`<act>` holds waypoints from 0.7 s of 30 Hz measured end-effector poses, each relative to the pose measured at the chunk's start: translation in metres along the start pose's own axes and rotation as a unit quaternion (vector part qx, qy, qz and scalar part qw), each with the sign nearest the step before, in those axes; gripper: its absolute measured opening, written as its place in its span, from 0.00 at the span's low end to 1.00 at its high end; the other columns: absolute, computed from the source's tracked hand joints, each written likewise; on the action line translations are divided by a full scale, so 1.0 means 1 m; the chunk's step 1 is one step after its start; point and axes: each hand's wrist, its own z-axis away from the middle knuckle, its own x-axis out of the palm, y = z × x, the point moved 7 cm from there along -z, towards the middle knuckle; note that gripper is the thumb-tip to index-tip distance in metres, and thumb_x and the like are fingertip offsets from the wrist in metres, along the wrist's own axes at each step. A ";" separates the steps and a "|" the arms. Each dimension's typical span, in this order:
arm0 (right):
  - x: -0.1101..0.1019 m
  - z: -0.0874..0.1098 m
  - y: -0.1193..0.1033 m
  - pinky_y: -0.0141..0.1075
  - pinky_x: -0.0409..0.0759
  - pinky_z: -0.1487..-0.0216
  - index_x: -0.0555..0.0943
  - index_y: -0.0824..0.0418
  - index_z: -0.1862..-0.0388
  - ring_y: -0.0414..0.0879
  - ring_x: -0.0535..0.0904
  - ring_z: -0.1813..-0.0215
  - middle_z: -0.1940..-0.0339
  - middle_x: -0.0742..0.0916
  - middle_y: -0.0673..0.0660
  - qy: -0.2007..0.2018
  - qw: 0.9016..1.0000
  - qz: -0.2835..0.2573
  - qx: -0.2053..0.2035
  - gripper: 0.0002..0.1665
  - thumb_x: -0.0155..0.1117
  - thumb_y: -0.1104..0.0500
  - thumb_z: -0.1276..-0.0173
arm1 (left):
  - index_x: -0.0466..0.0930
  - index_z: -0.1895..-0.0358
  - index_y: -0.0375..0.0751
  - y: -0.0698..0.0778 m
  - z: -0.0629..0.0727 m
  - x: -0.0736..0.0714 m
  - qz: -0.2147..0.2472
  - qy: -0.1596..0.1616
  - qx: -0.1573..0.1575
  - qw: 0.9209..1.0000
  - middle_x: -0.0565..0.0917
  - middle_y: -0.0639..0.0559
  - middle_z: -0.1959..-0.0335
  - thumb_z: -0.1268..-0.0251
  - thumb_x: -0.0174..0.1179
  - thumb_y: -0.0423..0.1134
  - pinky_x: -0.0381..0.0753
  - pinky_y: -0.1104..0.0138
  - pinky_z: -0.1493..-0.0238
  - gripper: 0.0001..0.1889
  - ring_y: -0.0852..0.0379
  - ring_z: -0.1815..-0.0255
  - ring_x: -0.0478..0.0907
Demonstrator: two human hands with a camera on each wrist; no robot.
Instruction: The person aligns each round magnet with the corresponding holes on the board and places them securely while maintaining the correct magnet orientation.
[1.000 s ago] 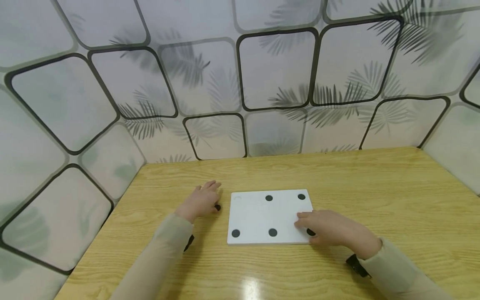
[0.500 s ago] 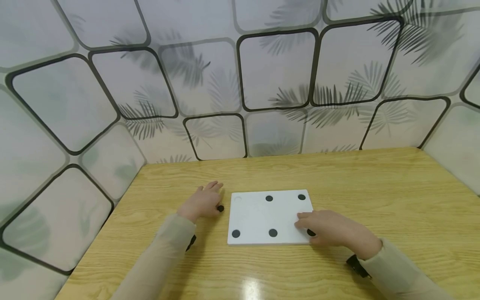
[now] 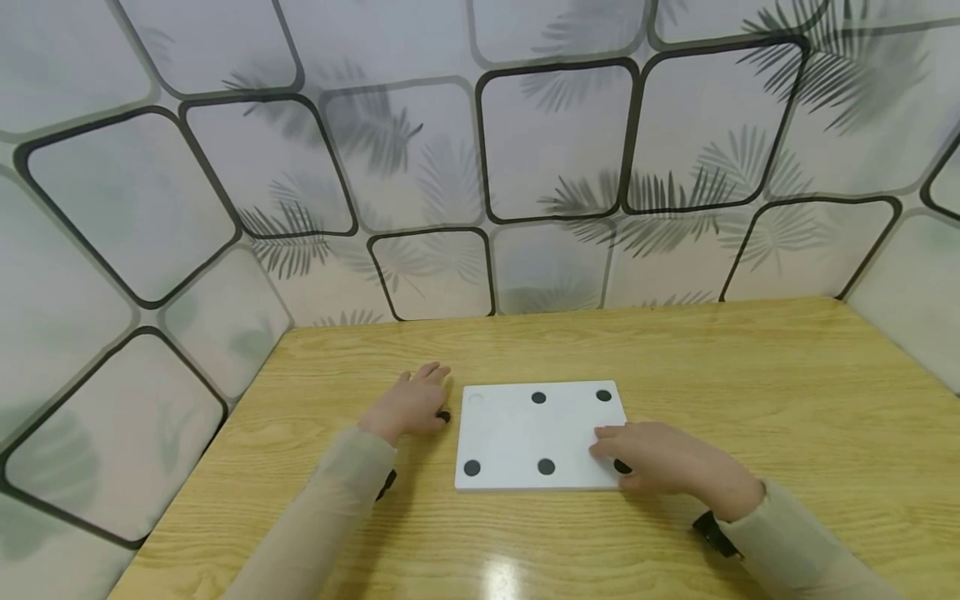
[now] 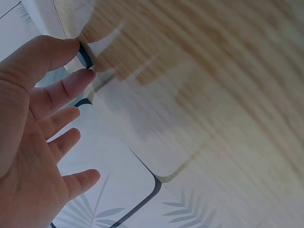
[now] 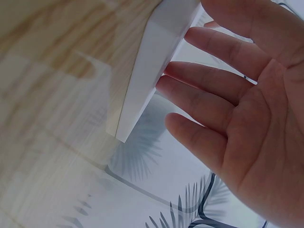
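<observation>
Between thumb and index finger my left hand [image 3: 408, 407] pinches a small black disc [image 4: 86, 56], tilted on edge in the left wrist view. That hand is just left of a white rectangular board [image 3: 506, 433] and apart from it. Several black discs, among them a front-left disc [image 3: 472, 468], sit on the board in two rows. At its back-left corner shows a faint round mark [image 3: 476, 399] without a disc. My right hand [image 3: 667, 458] lies over the board's right edge, fingertips on its top, partly covering the front-right disc [image 3: 622, 466]. Its fingers are fairly straight in the right wrist view.
The board lies on a wood-grain table [image 3: 750, 375] with a glossy surface. A patterned fabric wall [image 3: 555, 142] with leaf prints rises behind the table and along its sides. Dark wrist bands [image 3: 716, 533] show at the sleeves.
My left hand has shifted slightly right toward the board, still pinching the black disc. The right hand and the board stay in place.
</observation>
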 end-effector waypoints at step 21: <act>0.000 0.000 -0.001 0.47 0.69 0.48 0.77 0.62 0.53 0.56 0.72 0.46 0.46 0.76 0.63 0.000 1.000 -0.001 -0.003 0.22 0.66 0.63 0.49 | 0.69 0.89 0.44 0.005 -0.007 0.002 -0.005 -0.018 -0.011 1.000 0.55 0.43 0.34 0.43 0.59 0.42 0.52 0.45 0.41 0.18 0.47 0.32 0.44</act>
